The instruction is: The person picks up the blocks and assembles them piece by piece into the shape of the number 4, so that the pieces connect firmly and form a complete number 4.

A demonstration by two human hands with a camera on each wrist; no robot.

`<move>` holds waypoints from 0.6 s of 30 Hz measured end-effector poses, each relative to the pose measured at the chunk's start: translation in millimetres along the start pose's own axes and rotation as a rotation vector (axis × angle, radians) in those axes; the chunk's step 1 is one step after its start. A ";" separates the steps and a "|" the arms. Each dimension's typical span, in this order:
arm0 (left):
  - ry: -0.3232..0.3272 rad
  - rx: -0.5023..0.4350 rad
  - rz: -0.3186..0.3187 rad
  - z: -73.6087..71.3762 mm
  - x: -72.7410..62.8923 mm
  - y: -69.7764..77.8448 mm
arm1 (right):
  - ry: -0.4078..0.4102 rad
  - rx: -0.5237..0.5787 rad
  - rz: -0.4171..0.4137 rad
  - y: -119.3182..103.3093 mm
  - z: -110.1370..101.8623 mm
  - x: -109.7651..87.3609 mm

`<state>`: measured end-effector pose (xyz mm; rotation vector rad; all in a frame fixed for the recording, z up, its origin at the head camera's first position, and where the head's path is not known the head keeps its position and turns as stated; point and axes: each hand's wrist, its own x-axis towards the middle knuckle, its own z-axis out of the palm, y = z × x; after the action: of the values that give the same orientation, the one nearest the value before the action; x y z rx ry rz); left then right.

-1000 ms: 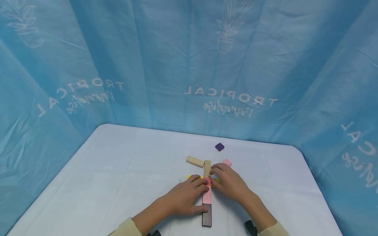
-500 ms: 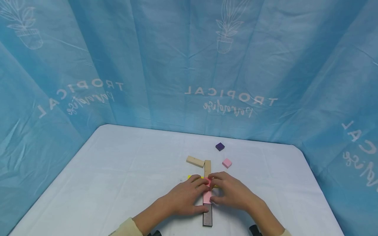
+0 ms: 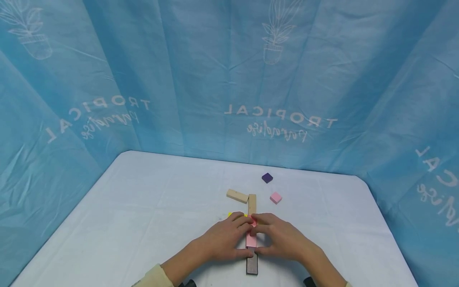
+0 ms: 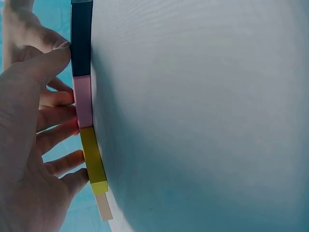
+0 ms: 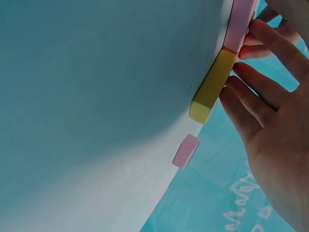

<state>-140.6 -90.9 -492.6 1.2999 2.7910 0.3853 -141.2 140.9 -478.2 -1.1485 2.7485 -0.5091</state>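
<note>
Flat wooden blocks form a line on the white table. It runs from a dark brown block [image 3: 252,266] through a pink block [image 3: 251,241] to a plain wood block [image 3: 252,203]. Yellow blocks stick out on both sides, seen in the left wrist view [image 4: 94,157] and as a yellow block [image 5: 214,84] in the right wrist view. From the left, my left hand [image 3: 226,240] rests its spread fingertips on the pink and yellow blocks, thumb on the dark one. My right hand [image 3: 283,239] mirrors it from the right, fingertips touching the same line. The fingers partly cover the red-pink middle.
A second plain wood block [image 3: 237,195] lies slantwise against the top of the line. Beyond it sit a small pink block [image 3: 275,197] and a dark purple block [image 3: 267,177]. A blue printed curtain [image 3: 201,79] hangs behind the table [image 3: 161,191].
My right hand has come nearer from beside the plain wood block and now lies along the line, thumb by the dark block. The small pink block is uncovered. My left hand has barely moved.
</note>
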 end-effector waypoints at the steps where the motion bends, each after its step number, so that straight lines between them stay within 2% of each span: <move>1: -0.002 0.000 -0.001 0.2 0.0 -0.2 | 0.002 -0.004 -0.002 0.1 0.0 -0.1; 18: 0.003 -0.010 0.004 -1.5 -0.5 0.7 | -0.002 -0.016 0.007 -2.1 0.6 0.1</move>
<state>-140.1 -91.2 -491.1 1.3042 2.7855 0.4005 -139.7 139.3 -478.0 -1.1417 2.7596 -0.4855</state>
